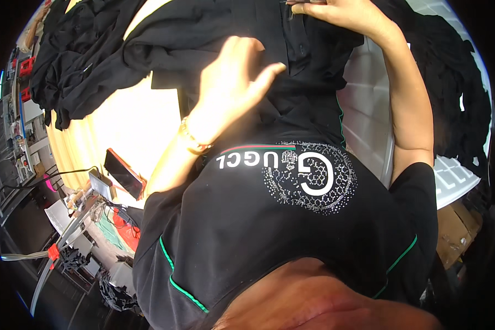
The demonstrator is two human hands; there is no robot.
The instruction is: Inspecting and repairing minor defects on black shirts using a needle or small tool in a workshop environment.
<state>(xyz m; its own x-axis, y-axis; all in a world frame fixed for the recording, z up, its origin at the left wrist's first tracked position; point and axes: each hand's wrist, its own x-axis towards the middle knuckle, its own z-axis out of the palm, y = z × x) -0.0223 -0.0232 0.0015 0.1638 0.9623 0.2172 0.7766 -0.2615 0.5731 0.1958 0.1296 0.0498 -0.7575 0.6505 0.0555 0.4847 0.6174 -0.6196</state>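
Note:
Black cloth (214, 33), apparently a garment with a stitched placket (297, 41), is spread in front of me. My left hand (231, 82), with a bracelet (190, 137) at its wrist, lies over the cloth to the left of the placket. Its thumb is stretched out toward the placket and its fingers, slightly blurred, rest on the fabric; I see nothing held in it. At the top edge, my right hand (341, 12) is closed on a small dark metal tool (308, 2), over the upper end of the placket. The picture's edge cuts off part of the tool.
More black cloth is heaped at the far left (88, 60) and on the right (451, 82). A phone-like dark device (124, 173) lies on the pale table (143, 121) at left. A white plastic surface (368, 82) lies at right, above a cardboard box (456, 231). Cables run along the left.

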